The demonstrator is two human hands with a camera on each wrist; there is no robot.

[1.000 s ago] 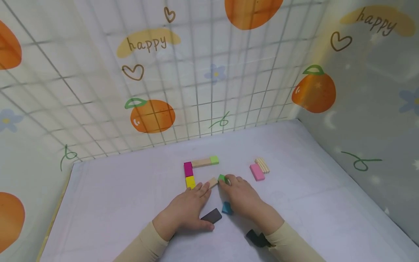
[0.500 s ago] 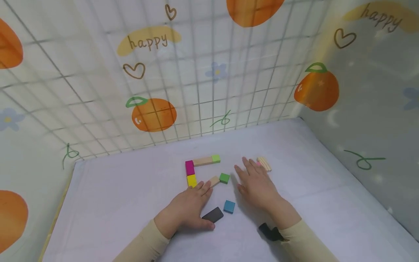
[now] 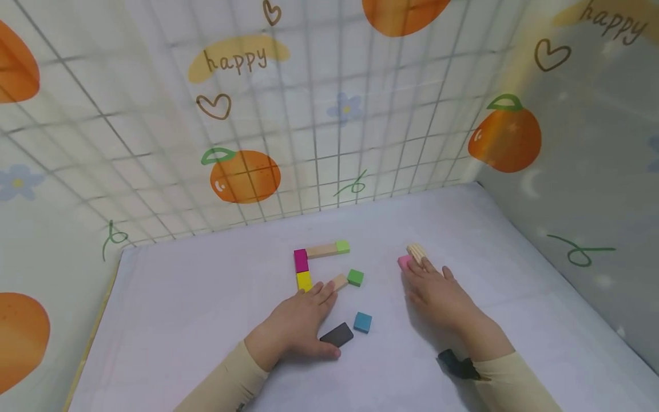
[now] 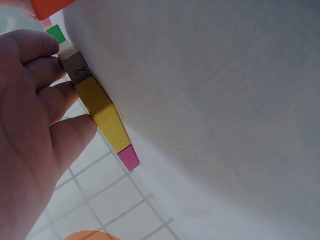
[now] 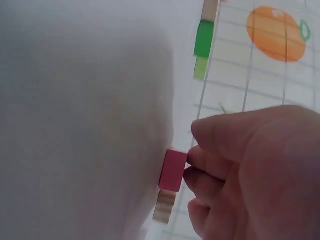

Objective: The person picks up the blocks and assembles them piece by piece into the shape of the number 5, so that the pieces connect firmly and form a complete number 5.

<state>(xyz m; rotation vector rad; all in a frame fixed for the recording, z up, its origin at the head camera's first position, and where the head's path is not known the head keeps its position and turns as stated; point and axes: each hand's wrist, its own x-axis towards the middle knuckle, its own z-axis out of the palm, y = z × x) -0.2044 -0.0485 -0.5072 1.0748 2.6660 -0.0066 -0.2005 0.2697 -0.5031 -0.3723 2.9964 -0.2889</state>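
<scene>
Since the earlier frames, the right hand (image 3: 443,294) has left the green block (image 3: 356,277) and gone across to the pink block (image 3: 404,262), while the left hand (image 3: 301,326) has stayed in place. On the right, the fingers are loosely extended over the pink block; in the right wrist view two fingertips meet its edge, the thumb stands apart from it, and no grip round it shows. Striped sticks (image 3: 417,252) lie just beside the pink block on its far side. The left hand lies palm down with fingers lightly bent and thumb spread wide, gripping nothing that can be seen; its fingertips rest at the yellow block (image 3: 304,281) and the short wood block (image 3: 340,282), and its thumb lies along the near edge of the black block (image 3: 337,335). What lies under the palm is hidden. The magenta block (image 3: 301,261) touches the yellow one end to end, and from its far end a long wood block (image 3: 321,250) runs rightward to the lime block (image 3: 342,247). The green block sits at the outer end of the short wood block. Near the black block is the blue block (image 3: 362,322), all on a white cloth (image 3: 195,303).
</scene>
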